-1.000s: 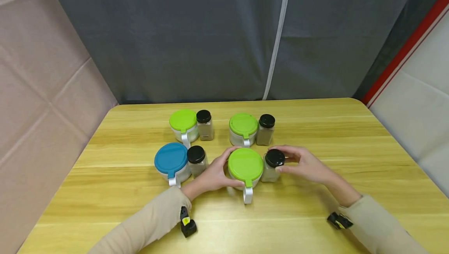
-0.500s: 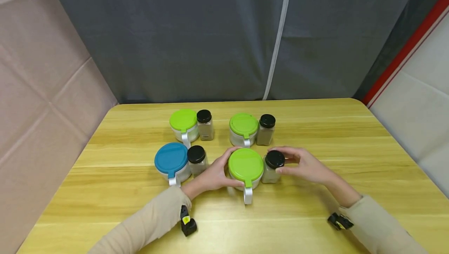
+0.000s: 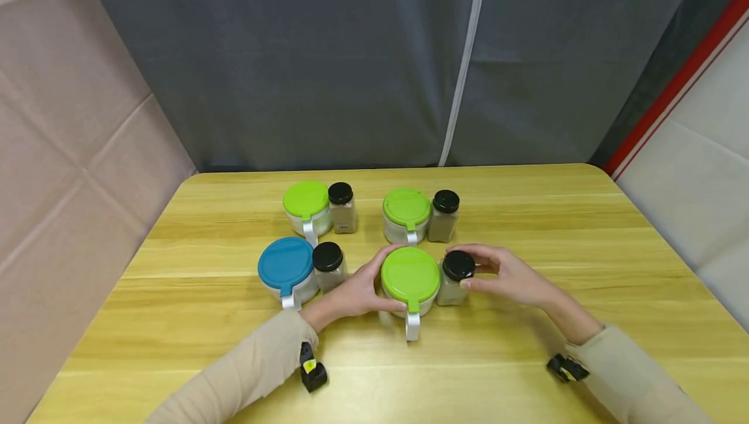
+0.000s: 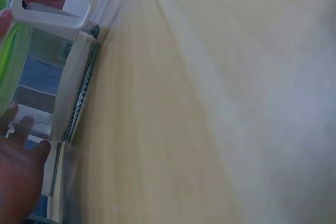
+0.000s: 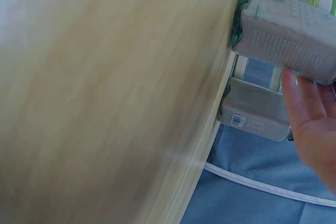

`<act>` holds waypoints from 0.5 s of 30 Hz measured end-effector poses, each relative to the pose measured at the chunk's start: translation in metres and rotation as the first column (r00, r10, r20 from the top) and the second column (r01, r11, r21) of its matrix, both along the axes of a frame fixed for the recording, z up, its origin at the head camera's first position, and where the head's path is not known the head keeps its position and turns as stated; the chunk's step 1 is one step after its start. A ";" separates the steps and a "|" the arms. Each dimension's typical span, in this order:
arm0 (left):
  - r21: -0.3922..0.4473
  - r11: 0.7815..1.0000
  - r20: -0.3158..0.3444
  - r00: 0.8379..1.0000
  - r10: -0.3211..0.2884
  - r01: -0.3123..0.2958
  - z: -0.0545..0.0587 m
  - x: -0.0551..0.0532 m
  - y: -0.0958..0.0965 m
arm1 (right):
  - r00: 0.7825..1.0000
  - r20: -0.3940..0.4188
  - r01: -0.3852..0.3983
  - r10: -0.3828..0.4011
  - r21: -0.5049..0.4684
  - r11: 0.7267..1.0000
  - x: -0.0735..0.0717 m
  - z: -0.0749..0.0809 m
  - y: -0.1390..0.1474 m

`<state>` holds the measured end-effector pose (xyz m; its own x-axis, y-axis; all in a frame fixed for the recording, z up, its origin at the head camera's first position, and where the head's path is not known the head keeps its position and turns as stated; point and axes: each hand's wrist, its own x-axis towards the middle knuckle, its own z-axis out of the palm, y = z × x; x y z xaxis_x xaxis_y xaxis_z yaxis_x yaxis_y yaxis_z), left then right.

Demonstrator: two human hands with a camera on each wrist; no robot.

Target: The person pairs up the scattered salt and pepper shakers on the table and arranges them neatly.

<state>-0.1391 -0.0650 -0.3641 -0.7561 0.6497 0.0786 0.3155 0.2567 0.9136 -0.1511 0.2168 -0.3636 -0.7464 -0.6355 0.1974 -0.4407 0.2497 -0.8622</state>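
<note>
My left hand (image 3: pixel 359 287) curves round the left side of a round seasoning pot (image 3: pixel 409 274) with a green lid and a white handle pointing toward me. In the left wrist view its white handle (image 4: pixel 55 22) and clear body show, with my fingers on both sides. Close on the pot's right stands a square spice jar (image 3: pixel 452 291) with a black cap. My right hand (image 3: pixel 506 274) holds this jar near its cap, thumb in front and fingers behind. The right wrist view shows the jar's printed side (image 5: pixel 286 40) above my fingers (image 5: pixel 296 98).
A blue-lidded pot (image 3: pixel 285 265) and a black-capped jar (image 3: pixel 329 268) stand left of my left hand. Behind are two green-lidded pots, one at left (image 3: pixel 305 201) and one at right (image 3: pixel 406 209), each beside a black-capped jar. A grey curtain (image 3: pixel 322 66) hangs beyond the wooden table (image 3: pixel 526 209).
The spice jar at my right hand has shifted very slightly toward me. Both hands keep the same holds, and the other pots and jars stay where they were.
</note>
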 end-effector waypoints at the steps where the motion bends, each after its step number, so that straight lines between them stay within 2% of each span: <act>1: 0.000 1.000 0.004 1.000 -0.001 0.001 0.000 0.000 0.000 | 1.000 0.003 -0.005 0.005 -0.002 1.000 0.000 0.000 0.000; 6: 0.009 1.000 0.009 1.000 -0.003 0.003 0.002 0.003 -0.002 | 1.000 0.013 -0.020 0.020 0.009 1.000 0.000 0.000 0.001; 8: 0.029 1.000 -0.010 1.000 0.005 -0.004 -0.002 0.002 -0.003 | 1.000 0.013 -0.017 0.017 0.026 1.000 0.000 0.000 0.001; 11: 0.057 0.998 -0.067 0.997 0.022 -0.019 -0.009 0.000 -0.005 | 1.000 0.011 -0.007 0.006 0.056 0.998 0.002 0.001 0.002; 13: 0.059 0.997 -0.098 0.994 0.050 -0.045 -0.015 -0.002 -0.006 | 1.000 0.000 0.007 -0.007 0.072 0.997 0.003 0.003 0.003; 15: 0.037 0.996 -0.132 0.987 0.090 -0.086 -0.015 -0.001 -0.008 | 1.000 -0.021 0.019 -0.017 0.078 0.997 0.005 0.007 0.005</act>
